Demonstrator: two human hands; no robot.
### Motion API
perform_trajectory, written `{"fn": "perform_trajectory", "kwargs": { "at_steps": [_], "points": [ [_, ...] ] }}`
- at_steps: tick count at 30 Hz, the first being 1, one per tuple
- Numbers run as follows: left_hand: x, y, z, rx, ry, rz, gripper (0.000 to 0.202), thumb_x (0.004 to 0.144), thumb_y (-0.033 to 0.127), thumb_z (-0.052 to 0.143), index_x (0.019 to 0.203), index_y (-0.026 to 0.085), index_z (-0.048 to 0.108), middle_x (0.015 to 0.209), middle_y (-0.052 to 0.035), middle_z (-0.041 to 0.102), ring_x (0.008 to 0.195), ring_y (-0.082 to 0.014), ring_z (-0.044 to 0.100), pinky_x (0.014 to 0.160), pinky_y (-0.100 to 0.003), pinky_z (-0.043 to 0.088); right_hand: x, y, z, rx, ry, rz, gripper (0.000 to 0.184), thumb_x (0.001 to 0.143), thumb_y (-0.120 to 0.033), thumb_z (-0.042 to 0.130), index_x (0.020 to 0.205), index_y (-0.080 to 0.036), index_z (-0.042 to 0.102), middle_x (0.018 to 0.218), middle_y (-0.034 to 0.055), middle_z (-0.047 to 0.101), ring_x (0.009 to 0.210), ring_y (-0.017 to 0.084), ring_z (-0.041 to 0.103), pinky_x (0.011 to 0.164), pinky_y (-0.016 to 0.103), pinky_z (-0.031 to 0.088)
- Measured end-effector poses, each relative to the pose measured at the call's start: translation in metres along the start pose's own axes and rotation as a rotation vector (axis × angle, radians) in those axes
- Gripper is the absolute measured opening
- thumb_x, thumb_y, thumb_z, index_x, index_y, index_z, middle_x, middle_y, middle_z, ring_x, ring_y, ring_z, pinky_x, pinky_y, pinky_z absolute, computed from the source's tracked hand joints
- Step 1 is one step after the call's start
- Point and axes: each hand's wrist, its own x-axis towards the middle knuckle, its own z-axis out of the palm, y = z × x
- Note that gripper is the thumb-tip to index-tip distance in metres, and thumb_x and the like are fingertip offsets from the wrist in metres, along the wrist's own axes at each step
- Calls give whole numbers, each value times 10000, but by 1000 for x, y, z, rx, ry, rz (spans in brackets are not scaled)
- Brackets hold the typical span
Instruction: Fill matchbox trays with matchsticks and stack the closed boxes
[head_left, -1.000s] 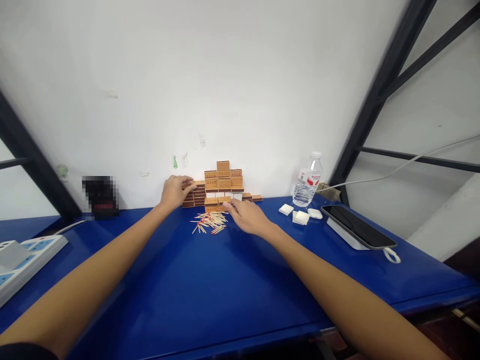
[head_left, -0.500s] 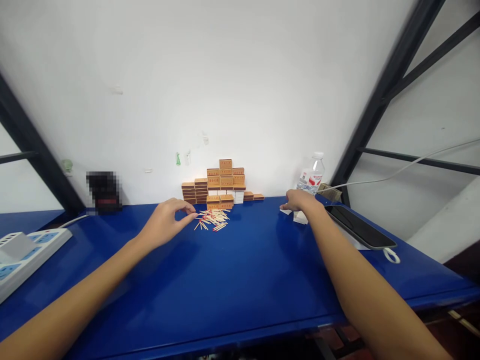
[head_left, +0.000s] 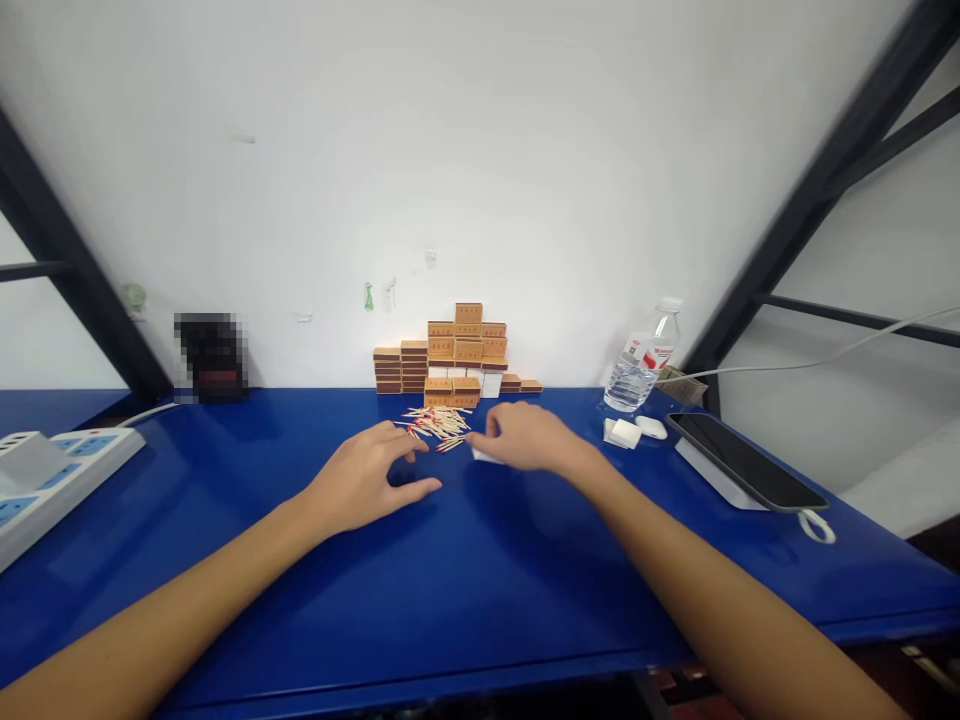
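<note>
Your left hand (head_left: 375, 475) holds nothing; its fingers and thumb are spread apart over the blue bench (head_left: 420, 590), fingertips beside the loose pile of matchsticks (head_left: 442, 422). Your right hand (head_left: 529, 437) is closed on a small white square (head_left: 487, 457), mostly hidden beneath your fingers, just right of that pile. Behind the matchsticks you have orange-brown matchboxes (head_left: 469, 350) stacked in a stepped wall, with white pieces (head_left: 492, 385) showing in a lower layer and two short columns at its left. Well to the right, more white squares (head_left: 623, 434) lie near the water bottle (head_left: 634, 375), which stands upright, with a smartphone (head_left: 746, 465) beyond them.
</note>
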Motion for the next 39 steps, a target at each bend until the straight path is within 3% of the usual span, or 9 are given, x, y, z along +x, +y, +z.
{"fn": "perform_trajectory", "kwargs": {
  "at_steps": [3,5,8,10,14,23,29,33,39],
  "points": [
    [-1,9,0,-10,-43,-1,494,864,621,736,1149,218,719,1008,-58,732,934,-258,654,794,-386,522,-13,-33,18,52,33,-64,441,932,-619,581,866,-207,726,979,130,769,937,306,709,735,348,475],
    [-1,10,0,-36,-76,-8,476,847,603,759,1128,221,726,1047,-61,728,965,-263,657,813,-386,520,-14,-37,26,91,38,-97,392,952,-575,593,858,-214,709,962,113,762,903,278,697,716,331,446],
    [-2,9,2,-80,-136,-21,396,866,555,753,1085,225,749,1045,-64,724,999,-263,651,844,-382,514,-1,-22,30,149,117,-160,272,1011,-428,577,924,-199,694,940,90,742,827,215,655,683,301,392],
    [-1,9,1,-104,-175,-30,356,886,551,729,1029,227,761,1006,-63,717,981,-255,646,845,-377,508,11,-7,32,201,178,-294,180,1010,-343,603,979,-186,685,935,68,722,799,179,616,681,284,372],
    [-2,7,-5,-92,-206,-25,399,849,572,746,1053,229,747,985,-55,709,984,-262,637,831,-371,494,31,13,41,300,168,-527,200,950,-363,724,990,-173,677,915,40,670,820,165,568,706,267,373],
    [-1,-5,-17,-127,-287,-37,315,807,475,754,979,213,718,934,-35,681,837,-203,617,753,-328,479,32,8,49,260,25,-441,122,1003,-256,644,925,-164,661,949,69,675,848,180,580,737,271,399],
    [0,0,-13,-158,-274,-39,294,838,470,744,972,209,719,909,-32,677,823,-195,605,734,-318,467,22,10,38,169,-31,-426,196,1058,-269,518,950,-156,635,1047,130,678,916,224,611,780,307,434],
    [0,2,-10,-155,-239,-45,287,864,478,730,954,206,706,890,-29,674,831,-200,606,726,-320,458,17,15,25,189,5,-412,207,1069,-282,478,935,-171,590,1009,115,661,866,212,590,771,318,435],
    [-1,2,-6,-161,-211,-37,271,876,458,726,979,208,705,887,-29,675,831,-201,605,729,-323,461,-2,-3,15,332,-12,-559,230,1078,-337,472,928,-195,573,955,63,634,838,191,552,744,311,422]
  ]
}}
